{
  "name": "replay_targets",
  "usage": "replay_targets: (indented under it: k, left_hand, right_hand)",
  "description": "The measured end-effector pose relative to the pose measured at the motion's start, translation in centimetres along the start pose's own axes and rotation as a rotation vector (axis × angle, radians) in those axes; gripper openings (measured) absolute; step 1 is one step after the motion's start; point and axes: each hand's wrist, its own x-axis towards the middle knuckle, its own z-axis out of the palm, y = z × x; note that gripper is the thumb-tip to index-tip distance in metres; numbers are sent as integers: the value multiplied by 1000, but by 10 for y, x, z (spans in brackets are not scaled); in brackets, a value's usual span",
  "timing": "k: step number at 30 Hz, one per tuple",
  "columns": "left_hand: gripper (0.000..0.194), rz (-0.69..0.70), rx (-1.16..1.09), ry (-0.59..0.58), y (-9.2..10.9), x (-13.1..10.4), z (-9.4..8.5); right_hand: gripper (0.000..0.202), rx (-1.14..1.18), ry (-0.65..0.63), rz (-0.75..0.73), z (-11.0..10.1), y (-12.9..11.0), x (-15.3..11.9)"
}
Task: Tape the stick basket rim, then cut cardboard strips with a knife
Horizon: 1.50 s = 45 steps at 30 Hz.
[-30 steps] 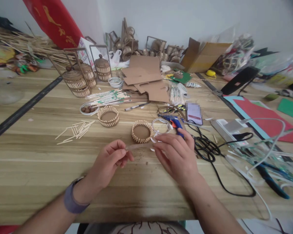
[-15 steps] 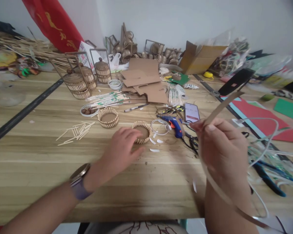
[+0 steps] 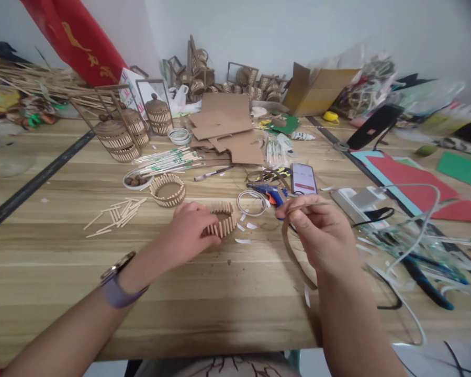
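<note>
My left hand (image 3: 194, 229), with a watch on its wrist, is closed on the left side of a small round basket (image 3: 226, 222) walled with short wooden sticks. The basket looks tilted, its far rim raised. In my right hand (image 3: 317, 230) a thin brown strip (image 3: 292, 256) is pinched between thumb and fingers, one end curving down toward the table. A second stick basket (image 3: 168, 190) stands to the left. Loose short sticks (image 3: 120, 215) lie farther left. Just beyond my right hand are a blue glue gun (image 3: 267, 192) and a coil of white strip (image 3: 251, 203).
A bowl of brown balls (image 3: 138, 180) stands near bundled sticks (image 3: 172, 159). Cardboard sheets (image 3: 225, 125) lie at the back, beside finished lantern-like baskets (image 3: 118, 139). A phone (image 3: 303, 178), power strip (image 3: 351, 207), blue-handled pliers (image 3: 426, 283) and cables crowd the right.
My left hand has moved onto the basket, gripping and tilting it. My right hand has come left and lower with the strip, closer to the basket.
</note>
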Motion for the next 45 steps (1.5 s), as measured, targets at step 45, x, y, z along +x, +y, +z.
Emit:
replay_targets:
  k: [45]
  left_hand:
    - [16, 72, -316, -26, -6, -40, 2]
  right_hand:
    - [20, -485, -659, 182, 30, 8, -1]
